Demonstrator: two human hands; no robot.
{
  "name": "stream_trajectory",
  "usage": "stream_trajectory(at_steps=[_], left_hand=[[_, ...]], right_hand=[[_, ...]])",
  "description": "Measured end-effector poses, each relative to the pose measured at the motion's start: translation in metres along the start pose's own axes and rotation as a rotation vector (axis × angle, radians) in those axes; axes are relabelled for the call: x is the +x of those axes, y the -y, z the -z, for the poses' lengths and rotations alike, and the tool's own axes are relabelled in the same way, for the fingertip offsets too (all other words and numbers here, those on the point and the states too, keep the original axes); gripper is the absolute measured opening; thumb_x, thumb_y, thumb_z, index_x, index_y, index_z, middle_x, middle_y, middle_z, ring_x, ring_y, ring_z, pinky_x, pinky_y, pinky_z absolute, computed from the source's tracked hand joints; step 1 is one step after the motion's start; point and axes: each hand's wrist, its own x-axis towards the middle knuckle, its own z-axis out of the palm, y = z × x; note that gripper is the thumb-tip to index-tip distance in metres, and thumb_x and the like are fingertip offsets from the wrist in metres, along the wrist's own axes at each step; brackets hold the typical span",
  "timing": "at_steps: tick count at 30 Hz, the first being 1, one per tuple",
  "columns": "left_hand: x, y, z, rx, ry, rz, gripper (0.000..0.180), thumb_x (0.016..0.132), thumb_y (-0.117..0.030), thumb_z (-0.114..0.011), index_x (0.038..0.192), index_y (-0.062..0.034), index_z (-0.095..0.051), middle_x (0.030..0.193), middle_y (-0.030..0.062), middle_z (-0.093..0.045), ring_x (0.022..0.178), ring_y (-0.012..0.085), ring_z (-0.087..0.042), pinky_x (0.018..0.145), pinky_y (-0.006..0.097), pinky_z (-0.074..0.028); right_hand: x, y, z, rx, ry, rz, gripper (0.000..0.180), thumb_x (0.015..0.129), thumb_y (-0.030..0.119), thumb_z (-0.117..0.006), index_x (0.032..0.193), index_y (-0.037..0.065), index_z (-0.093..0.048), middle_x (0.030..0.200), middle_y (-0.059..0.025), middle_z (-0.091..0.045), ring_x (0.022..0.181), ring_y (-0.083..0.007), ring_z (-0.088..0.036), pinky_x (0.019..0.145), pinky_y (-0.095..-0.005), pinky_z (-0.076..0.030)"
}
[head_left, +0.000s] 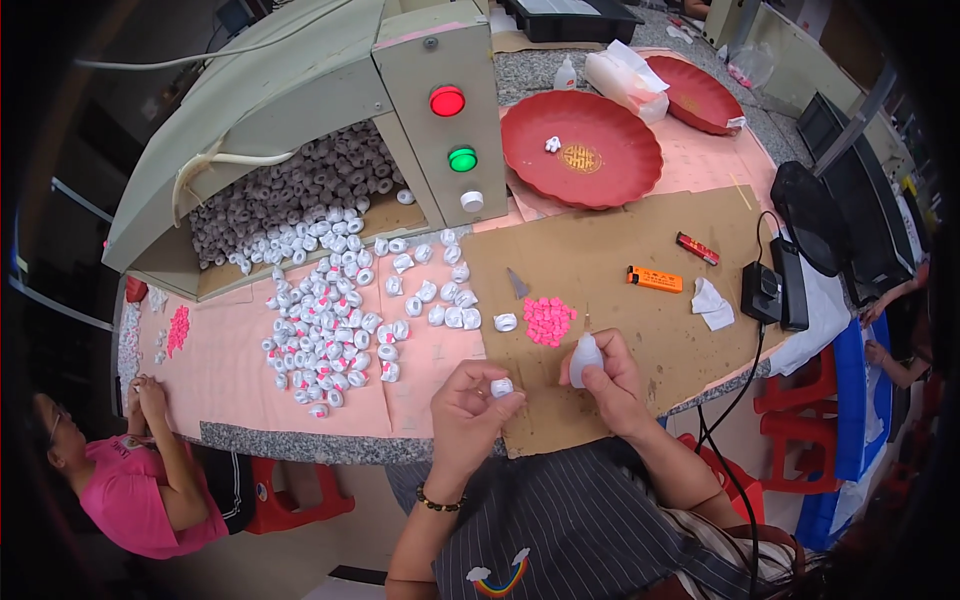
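Between thumb and fingertips, my left hand (468, 415) pinches a small rounded white piece (501, 387) above the cardboard's near left edge. My right hand (617, 390) is wrapped round a translucent white squeeze bottle (585, 360), its thin needle tip pointing up and away from me. Beyond the hands, a heap of tiny bright pink pieces (549, 321) lies on the brown cardboard (600, 235). One more white piece (505, 322) sits just left of that heap, and a grey pointed blade (517, 283) lies behind it. Many similar white pieces (320, 340), some with pink bits on them, cover the pink sheet to the left.
A grey-green machine housing (436, 90) with red and green lights stands at back left, heaped with rounded pieces. Red scalloped trays (535, 150) lie behind. An orange lighter (655, 279), crumpled tissue (712, 304) and cabled black box (763, 292) are right. Another person (140, 480) sits left.
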Motion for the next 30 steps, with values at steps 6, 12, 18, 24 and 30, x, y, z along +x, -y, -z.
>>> stream_trajectory(at_steps=[6, 12, 18, 24, 30], left_hand=[[-0.002, 0.015, -0.013, -0.099, 0.081, 0.137, 0.031, 0.083, 0.008, -0.062, 0.112, 0.0034, -0.053, 0.099, 0.0085, -0.062, 0.087, 0.0105, -0.061, 0.077, 0.022, -0.051], [0.002, 0.023, -0.021, -0.233, -0.016, 0.06, 0.025, 0.081, 0.012, -0.062, 0.104, 0.0042, -0.055, 0.101, 0.0105, -0.063, 0.086, 0.01, -0.061, 0.075, 0.022, -0.052], [-0.002, 0.03, -0.021, -0.097, -0.056, 0.053, 0.027, 0.08, 0.017, -0.06, 0.103, 0.0056, -0.053, 0.103, 0.0121, -0.058, 0.095, 0.0164, -0.062, 0.083, 0.026, -0.054], [0.0, 0.033, -0.024, -0.085, -0.107, -0.024, 0.025, 0.079, 0.012, -0.065, 0.102, 0.0061, -0.057, 0.094, 0.0097, -0.064, 0.082, 0.0107, -0.063, 0.07, 0.02, -0.053], [0.0, 0.034, -0.024, -0.12, -0.098, -0.034, 0.026, 0.081, 0.01, -0.065, 0.105, 0.0066, -0.057, 0.097, 0.0103, -0.064, 0.082, 0.0103, -0.063, 0.07, 0.02, -0.052]], right_hand=[[-0.01, 0.032, 0.011, -0.153, -0.15, -0.072, 0.025, 0.083, 0.012, -0.066, 0.102, 0.001, -0.055, 0.08, -0.006, -0.058, 0.071, -0.0114, -0.052, 0.068, -0.0257, -0.041], [-0.012, 0.057, 0.006, -0.512, -0.131, 0.292, 0.031, 0.065, 0.008, -0.081, 0.09, 0.0, -0.065, 0.073, -0.0057, -0.06, 0.065, -0.0155, -0.049, 0.063, -0.0281, -0.038], [-0.009, 0.06, 0.001, -0.834, -0.02, 0.566, 0.037, 0.062, 0.016, -0.084, 0.089, -0.001, -0.065, 0.063, -0.0062, -0.051, 0.062, -0.0192, -0.043, 0.06, -0.0307, -0.032], [-0.007, 0.055, -0.003, -0.871, 0.001, 0.59, 0.037, 0.061, 0.016, -0.084, 0.088, -0.001, -0.065, 0.059, -0.0061, -0.049, 0.06, -0.0201, -0.042, 0.06, -0.0315, -0.031], [-0.004, 0.051, -0.005, -0.88, 0.009, 0.6, 0.038, 0.061, 0.016, -0.084, 0.089, 0.0, -0.065, 0.059, -0.0064, -0.05, 0.059, -0.0204, -0.042, 0.06, -0.0318, -0.031]])
